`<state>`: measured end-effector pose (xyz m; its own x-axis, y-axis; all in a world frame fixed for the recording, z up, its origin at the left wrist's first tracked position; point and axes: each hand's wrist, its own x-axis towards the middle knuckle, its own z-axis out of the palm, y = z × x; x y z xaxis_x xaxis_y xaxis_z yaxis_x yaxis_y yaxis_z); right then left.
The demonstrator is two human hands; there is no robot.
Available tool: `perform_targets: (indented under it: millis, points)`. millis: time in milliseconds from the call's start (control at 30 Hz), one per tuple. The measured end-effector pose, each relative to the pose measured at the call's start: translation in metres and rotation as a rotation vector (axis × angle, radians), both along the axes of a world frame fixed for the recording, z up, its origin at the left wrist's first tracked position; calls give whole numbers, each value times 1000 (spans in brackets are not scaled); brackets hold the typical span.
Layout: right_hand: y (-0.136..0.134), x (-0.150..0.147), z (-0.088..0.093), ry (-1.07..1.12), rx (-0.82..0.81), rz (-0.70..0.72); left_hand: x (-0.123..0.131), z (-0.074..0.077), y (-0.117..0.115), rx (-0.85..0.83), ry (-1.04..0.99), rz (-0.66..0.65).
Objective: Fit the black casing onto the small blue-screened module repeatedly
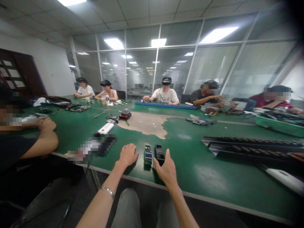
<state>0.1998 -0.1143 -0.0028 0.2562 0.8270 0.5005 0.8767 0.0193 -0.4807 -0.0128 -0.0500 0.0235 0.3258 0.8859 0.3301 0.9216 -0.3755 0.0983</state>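
Note:
My left hand (pixel 128 155) rests palm down on the green table (pixel 190 164) near its front edge, fingers loosely spread, holding nothing. Just right of it lies a small circuit board with a blue part (pixel 148 155). A small black box-shaped casing (pixel 159 154) lies beside the board. My right hand (pixel 167 169) is open, fingers apart, its fingertips at the near side of the black casing. A metal bracelet is on my left wrist.
Black trays (pixel 251 147) lie at the right with a white device (pixel 283 179) in front of them. A white block (pixel 105 128) and a red-black device (pixel 125 114) sit farther out, near a worn patch (pixel 147 123). Several people sit around the table; one person's arm (pixel 40 142) is at my left.

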Motion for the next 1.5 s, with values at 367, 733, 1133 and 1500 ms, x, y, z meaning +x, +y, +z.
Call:
perform_targets:
  millis: [367, 733, 1133, 1500]
  points:
    - [0, 1, 2, -49, -51, 11, 27, -5, -7, 127, -31, 163]
    - [-24, -4, 11, 94, -74, -63, 20, -6, -8, 112, -98, 129]
    - [-17, -62, 71, 176, -124, 57, 17, -6, -9, 108, -112, 137]
    - [-2, -75, 66, 32, -224, -12, 14, -10, -5, 124, -149, 106]
